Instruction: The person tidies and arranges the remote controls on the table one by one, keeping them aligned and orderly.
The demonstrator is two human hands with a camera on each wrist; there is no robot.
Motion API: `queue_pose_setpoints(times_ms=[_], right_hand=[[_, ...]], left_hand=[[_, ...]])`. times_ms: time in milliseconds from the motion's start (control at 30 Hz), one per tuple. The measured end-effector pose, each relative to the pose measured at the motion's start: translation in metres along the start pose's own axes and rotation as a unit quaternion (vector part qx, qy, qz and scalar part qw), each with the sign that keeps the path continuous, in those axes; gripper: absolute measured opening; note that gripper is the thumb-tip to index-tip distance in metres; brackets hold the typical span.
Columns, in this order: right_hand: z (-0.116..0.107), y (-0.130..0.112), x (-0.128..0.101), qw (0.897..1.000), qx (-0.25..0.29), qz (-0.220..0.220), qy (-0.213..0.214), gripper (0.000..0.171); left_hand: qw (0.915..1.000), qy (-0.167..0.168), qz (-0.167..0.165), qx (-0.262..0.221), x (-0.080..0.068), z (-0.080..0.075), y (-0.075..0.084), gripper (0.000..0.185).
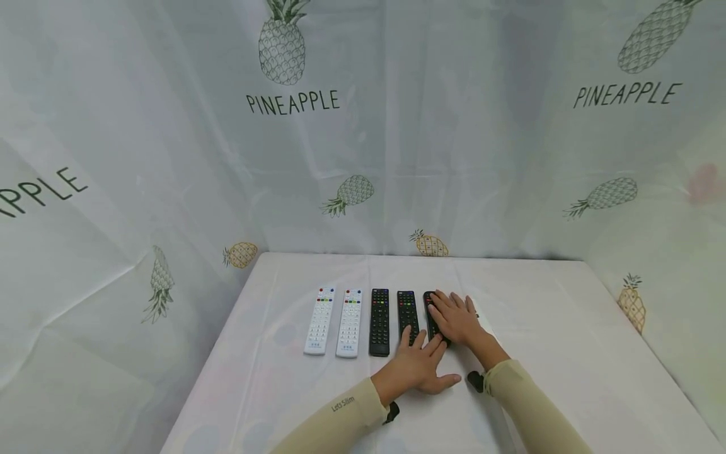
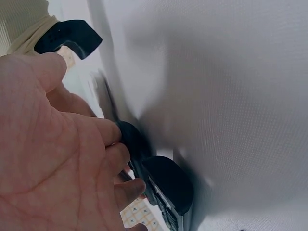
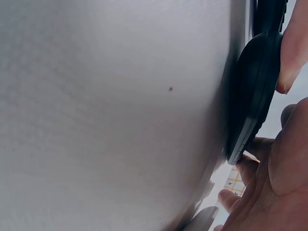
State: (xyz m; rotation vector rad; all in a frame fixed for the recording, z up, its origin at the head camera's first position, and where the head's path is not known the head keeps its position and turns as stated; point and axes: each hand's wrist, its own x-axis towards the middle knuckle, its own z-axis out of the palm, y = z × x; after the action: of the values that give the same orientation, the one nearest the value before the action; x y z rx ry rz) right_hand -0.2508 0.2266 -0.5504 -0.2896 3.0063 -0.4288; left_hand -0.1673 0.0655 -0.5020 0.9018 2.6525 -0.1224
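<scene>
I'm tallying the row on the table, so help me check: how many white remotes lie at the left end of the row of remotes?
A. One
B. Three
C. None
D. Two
D: the head view shows two white remotes side by side at the left end, with black remotes to their right, toward the left hand and right hand.

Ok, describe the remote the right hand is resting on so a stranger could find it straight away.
On the white table, five remotes lie side by side in a row. The one meant is the black remote at the right-hand end, under the right hand. It alone is mostly covered; the two white remotes lie at the opposite end.
</scene>
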Motion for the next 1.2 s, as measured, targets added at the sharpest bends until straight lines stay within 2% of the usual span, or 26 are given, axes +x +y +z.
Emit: queue_pose_setpoints(times_ms=[367,833,1200], right_hand=[[0.0015,0.0049,0.0025,1.000,-0.009,-0.007,-0.003,0.065],[-0.0004,0.0055,0.0046,1.000,-0.015,-0.012,-0.003,0.062],[0.0040,0.0038,0.0040,1.000,-0.009,0.001,0.001,0.063]], left_hand=[[0.9990,-0.004,-0.002,-0.045,0.0048,0.0015,-0.0029,0.077],[0.9994,0.001,0.006,-0.035,0.0041,0.0036,-0.0048,0.081],[0.9994,-0.004,0.008,-0.034,0.0066,0.0068,-0.0061,0.081]])
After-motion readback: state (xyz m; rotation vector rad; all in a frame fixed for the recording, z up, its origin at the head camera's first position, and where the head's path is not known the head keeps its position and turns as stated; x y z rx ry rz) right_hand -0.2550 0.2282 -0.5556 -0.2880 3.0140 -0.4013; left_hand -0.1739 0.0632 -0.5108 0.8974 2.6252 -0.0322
